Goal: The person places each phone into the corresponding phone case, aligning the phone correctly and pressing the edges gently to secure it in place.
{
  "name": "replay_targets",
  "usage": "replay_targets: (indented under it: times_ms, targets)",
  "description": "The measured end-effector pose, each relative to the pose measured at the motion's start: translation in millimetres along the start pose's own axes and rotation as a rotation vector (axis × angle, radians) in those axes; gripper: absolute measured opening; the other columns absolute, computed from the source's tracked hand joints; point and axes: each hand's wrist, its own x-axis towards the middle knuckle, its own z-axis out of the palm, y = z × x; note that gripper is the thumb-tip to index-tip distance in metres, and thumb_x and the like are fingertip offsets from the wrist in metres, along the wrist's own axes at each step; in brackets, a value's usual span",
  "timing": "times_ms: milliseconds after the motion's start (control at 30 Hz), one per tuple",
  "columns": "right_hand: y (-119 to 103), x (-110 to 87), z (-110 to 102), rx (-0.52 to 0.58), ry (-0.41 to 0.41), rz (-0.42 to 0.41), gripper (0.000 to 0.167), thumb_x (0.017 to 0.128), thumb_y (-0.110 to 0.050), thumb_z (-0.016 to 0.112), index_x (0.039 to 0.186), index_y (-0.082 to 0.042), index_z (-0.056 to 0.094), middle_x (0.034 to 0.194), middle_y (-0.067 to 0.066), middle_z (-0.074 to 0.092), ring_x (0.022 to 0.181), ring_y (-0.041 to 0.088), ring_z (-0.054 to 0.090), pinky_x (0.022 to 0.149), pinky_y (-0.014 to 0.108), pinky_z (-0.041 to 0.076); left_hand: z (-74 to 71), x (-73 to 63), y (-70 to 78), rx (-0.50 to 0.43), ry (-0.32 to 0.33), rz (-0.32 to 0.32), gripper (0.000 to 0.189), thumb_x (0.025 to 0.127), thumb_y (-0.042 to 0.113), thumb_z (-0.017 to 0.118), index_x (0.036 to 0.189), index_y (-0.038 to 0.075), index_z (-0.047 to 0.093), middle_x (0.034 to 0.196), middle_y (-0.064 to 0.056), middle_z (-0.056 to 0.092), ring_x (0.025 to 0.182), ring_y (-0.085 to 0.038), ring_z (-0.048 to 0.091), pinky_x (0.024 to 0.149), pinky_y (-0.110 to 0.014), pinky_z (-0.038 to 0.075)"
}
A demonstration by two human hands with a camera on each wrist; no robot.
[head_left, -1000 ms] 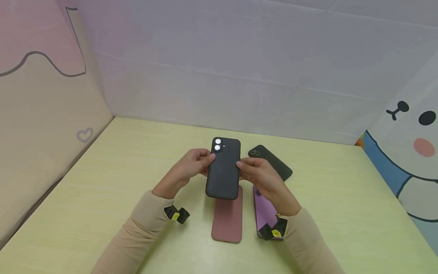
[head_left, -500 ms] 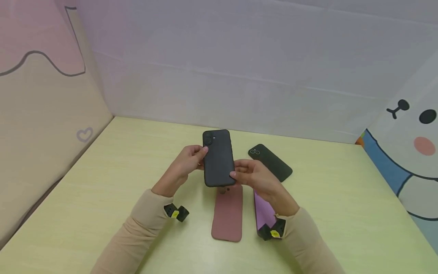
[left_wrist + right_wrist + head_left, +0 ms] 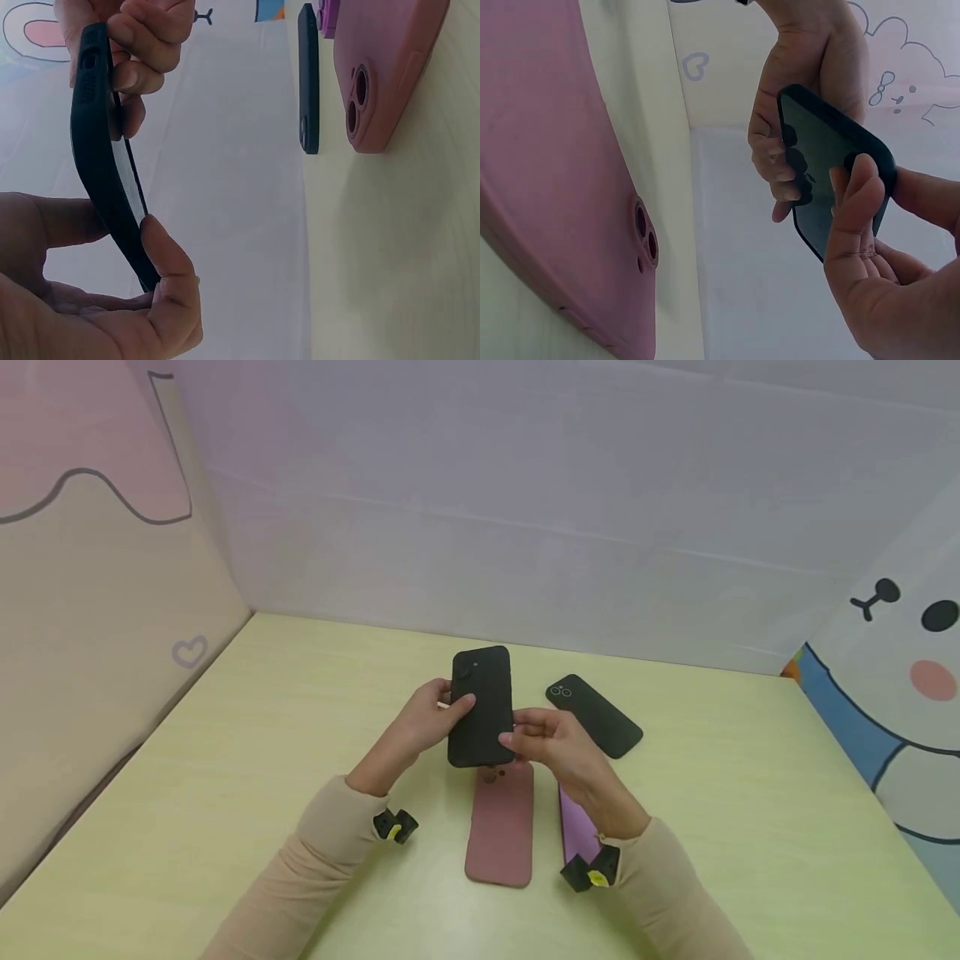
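A phone in a black case (image 3: 482, 693) is held above the table, its back facing up in the head view. My left hand (image 3: 422, 720) grips its left side, thumb on the back and fingers underneath. At the lower right corner my right hand (image 3: 564, 752) pinches it, thumb on the back. In the right wrist view the phone's glossy front (image 3: 821, 161) reflects the fingers. Seen edge-on in the left wrist view, the black case (image 3: 97, 150) looks bowed, and a thin dark edge stands slightly apart from it.
Below the held phone, a pink phone case (image 3: 501, 831) lies on the pale yellow table (image 3: 315, 685). A purple one (image 3: 576, 827) is partly hidden under my right wrist. A dark phone-shaped piece (image 3: 596, 717) lies behind my right hand. A white backdrop (image 3: 525, 527) stands behind.
The phone has risen and tilted, and its camera circles have turned from bright to dark. My left thumb has slid further onto its back; my right hand has shifted toward the lower corner.
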Motion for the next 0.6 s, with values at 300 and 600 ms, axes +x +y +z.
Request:
replay_targets:
  times_ms: [300,600]
  targets:
    - [6,1.7,11,0.021,-0.019,0.005,0.042,0.084,-0.004,0.061,0.122,0.011,0.051,0.079,-0.002,0.063,0.063,0.008,0.060,0.070,0.028,0.052,1.6,-0.1,-1.8,0.080,0.063,0.039,0.062,0.092,0.027,0.054,0.137,-0.005,0.027,0.131,-0.024,0.041,0.114,-0.036,0.050,0.092,-0.045,0.045]
    - [9,1.3,27,0.091,0.016,0.060,0.043,0.085,-0.004,0.061,0.126,0.003,0.052,0.077,-0.003,0.056,0.062,0.009,0.057,0.067,0.024,0.049,3.8,-1.0,-2.5,0.222,0.121,0.117,0.065,0.089,0.030,0.056,0.132,-0.011,0.030,0.116,-0.027,0.043,0.102,-0.034,0.048,0.084,-0.046,0.045]
